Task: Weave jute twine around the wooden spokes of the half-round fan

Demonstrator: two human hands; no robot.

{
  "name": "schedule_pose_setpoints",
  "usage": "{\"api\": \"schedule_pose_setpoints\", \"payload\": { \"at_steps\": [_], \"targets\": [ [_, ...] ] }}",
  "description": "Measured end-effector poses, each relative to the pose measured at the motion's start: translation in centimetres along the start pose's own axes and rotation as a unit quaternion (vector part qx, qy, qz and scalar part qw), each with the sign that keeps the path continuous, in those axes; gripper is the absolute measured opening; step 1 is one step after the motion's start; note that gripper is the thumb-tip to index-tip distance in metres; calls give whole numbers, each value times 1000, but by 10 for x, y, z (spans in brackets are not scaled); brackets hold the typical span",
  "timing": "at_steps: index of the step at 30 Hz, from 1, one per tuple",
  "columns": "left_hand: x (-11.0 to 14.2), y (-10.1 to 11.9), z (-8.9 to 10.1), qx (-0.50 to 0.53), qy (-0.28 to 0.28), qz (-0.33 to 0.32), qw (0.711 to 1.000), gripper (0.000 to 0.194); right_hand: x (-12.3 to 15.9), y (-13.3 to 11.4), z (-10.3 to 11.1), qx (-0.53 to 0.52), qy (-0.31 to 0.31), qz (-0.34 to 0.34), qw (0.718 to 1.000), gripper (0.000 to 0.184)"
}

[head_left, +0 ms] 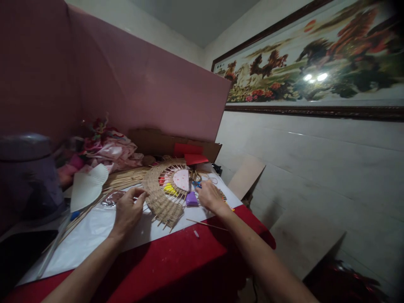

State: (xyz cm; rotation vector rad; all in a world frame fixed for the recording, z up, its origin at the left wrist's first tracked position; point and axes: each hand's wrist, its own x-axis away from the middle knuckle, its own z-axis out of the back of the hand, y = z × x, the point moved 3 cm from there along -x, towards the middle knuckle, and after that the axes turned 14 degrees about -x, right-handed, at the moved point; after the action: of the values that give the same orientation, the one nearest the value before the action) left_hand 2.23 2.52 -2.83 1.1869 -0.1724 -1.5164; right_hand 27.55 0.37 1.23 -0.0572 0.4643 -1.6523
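Right hand (210,195) is at a blue item (196,184) beside the woven piece (153,189) on the surface (158,261); left hand (128,212) is near its outer edge. Whether either grips, I cannot tell. Reaching step, I judge, needing gentle pinch.

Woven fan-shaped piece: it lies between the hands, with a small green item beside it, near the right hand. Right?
Not quite: in the head view the small item is purple, not green. The woven fan-shaped piece does lie between the left hand and the right hand, with that item beside it, near the right hand.
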Motion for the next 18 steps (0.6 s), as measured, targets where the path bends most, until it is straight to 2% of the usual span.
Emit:
{"api": "schedule_pose_setpoints", "payload": {
  "at_steps": [5, 11, 15, 18],
  "targets": [
    [0, 1, -1, 27, -4, 14, 1000, 16, -32, 19, 0, 24, 1, -46, 999, 31],
    [0, -1, 0, 29, -4, 25, 999, 21, -63, 10, -23, 40, -29, -54, 997, 29],
    [-1, -4, 1, -5, 11, 41, 999, 21, -59, -2, -24, 51, -4, -28, 998, 28],
    [-2, -7, 4, -39, 23, 65, 997, 23, -40, -15, -20, 54, 32, 20, 998, 30]
  ]
}}
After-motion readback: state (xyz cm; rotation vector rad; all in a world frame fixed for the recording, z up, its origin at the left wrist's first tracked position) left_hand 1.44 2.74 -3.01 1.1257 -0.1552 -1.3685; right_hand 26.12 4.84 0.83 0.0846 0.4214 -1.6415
